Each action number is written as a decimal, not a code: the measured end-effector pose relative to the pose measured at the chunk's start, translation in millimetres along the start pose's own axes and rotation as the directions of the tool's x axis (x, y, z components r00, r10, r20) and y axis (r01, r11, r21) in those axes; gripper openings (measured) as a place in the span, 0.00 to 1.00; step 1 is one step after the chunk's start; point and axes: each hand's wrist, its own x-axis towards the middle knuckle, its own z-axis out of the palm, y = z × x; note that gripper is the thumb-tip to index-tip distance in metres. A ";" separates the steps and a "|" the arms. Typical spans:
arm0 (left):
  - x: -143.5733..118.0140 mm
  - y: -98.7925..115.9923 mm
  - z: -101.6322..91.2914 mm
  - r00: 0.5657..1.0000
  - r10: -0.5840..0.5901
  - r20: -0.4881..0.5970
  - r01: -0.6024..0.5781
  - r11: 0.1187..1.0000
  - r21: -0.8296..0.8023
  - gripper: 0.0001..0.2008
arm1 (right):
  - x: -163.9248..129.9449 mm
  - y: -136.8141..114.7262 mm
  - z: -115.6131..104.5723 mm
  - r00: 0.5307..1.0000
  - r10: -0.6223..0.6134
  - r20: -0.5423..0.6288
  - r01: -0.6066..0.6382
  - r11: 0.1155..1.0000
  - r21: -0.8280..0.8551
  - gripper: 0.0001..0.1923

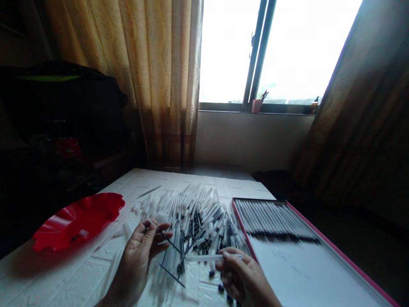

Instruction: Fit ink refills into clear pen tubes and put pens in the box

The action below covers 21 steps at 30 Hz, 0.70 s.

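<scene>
At far left I note a red scalloped dish (76, 219) on the white table (47, 277), with one small pale piece lying in it; it sits well apart from the work zone, probably as a catch tray for small parts.

My left hand (139, 251) is closed in a pinch on a thin black refill (169, 243). The refill runs from the fingertips down and to the right, its free end aimed toward the other hand, a pose that suits lining it up with a tube. A second thin dark rod lies loose on the table just below it.

Behind both hands spreads a pile of pen parts (194, 217): clear barrels, black refills and pale caps, tangled and overlapping. This pile crowds the area just ahead of the hands, so any pick from it means sorting through crossed pieces.

My right hand (243, 277) grips a clear pen barrel (207, 257) held nearly level, its open end pointing left toward the refill. The two parts are near but apart. A few small dark caps lie beside this hand.

At right, a pink-edged tray (335, 251) holds a neat row of pens (275, 221) at its far end; the near part is bare.
</scene>
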 end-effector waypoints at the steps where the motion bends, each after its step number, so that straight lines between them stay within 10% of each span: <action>1: 0.0 1.3 0.3 1.000 -0.013 -0.017 0.013 1.000 -0.021 0.32 | -0.1 0.0 0.1 1.000 0.011 -0.005 -0.011 1.000 0.014 0.26; 21: -8.1 -7.1 4.1 0.996 -0.085 0.007 0.085 0.993 -0.081 0.32 | -7.0 3.8 8.5 0.994 0.083 -0.073 -0.076 0.992 0.098 0.22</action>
